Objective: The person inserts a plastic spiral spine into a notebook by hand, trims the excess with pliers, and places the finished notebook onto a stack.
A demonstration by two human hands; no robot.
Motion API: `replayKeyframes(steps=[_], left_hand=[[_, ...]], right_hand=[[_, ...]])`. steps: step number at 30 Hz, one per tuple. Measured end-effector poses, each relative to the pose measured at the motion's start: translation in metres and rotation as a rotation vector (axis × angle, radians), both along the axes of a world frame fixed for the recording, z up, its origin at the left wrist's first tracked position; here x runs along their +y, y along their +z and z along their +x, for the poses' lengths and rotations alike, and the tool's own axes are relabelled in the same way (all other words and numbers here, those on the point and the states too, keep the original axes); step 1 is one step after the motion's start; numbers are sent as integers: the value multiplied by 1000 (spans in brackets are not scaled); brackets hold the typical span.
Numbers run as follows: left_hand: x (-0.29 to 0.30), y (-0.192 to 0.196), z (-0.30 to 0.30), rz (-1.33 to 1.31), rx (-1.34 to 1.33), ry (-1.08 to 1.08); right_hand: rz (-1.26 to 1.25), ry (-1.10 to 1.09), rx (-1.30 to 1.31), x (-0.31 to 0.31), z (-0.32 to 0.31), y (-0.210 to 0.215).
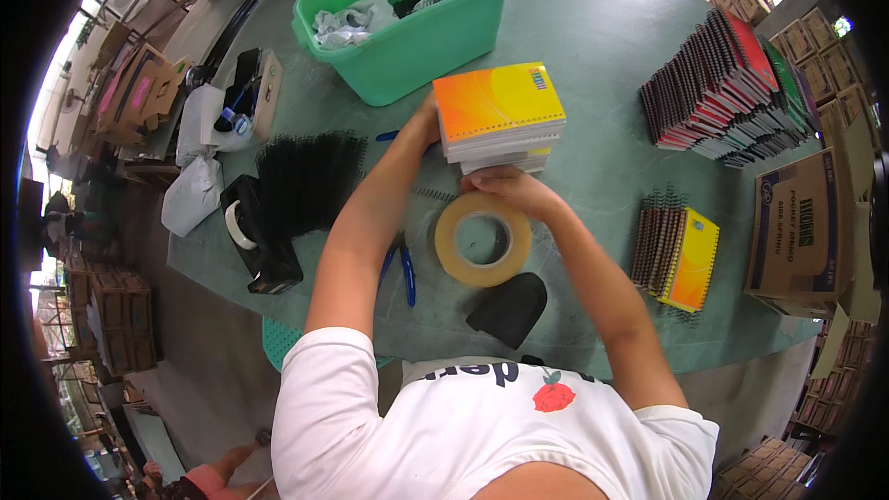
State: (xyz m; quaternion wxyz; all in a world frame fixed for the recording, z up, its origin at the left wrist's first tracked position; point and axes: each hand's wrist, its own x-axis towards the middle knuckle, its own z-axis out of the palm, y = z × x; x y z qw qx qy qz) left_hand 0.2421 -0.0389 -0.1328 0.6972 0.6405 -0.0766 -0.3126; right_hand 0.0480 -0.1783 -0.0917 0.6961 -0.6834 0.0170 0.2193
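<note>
A stack of spiral notebooks with yellow-and-orange covers (498,97) stands near the middle of the green table. My left hand (429,118) is closed on its left side, the fingertips hidden behind the stack. At the stack's near edge, my right hand (509,187) grips low down, its fingers bent against the lower notebooks. Just below that hand lies a large roll of clear tape (445,248). A dark, rounded flat piece (512,308) sits nearer my body. Blue-handled tools or pens (408,273) lie beside my left forearm, and a loose wire coil (433,193) rests between my arms.
A green tub (417,46) holding plastic bags stands at the back. Black wire coils (310,176) and a tape dispenser (262,239) lie left. To the right are piled red and dark notebooks (708,83), a smaller yellow notebook pile (693,259) and an open carton (795,222).
</note>
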Motion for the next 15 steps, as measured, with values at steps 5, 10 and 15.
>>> replayKeyframes(steps=[5, 10, 15], left_hand=[[71, 73, -68, 706, -653, -471], [109, 32, -147, 699, -1380, -181], [114, 49, -131, 430, -1394, 179]], right_hand=[[-278, -136, -180, -9, -37, 37], [-636, 8, -680, 37, -39, 159], [-1376, 116, -1241, 26, 25, 148]])
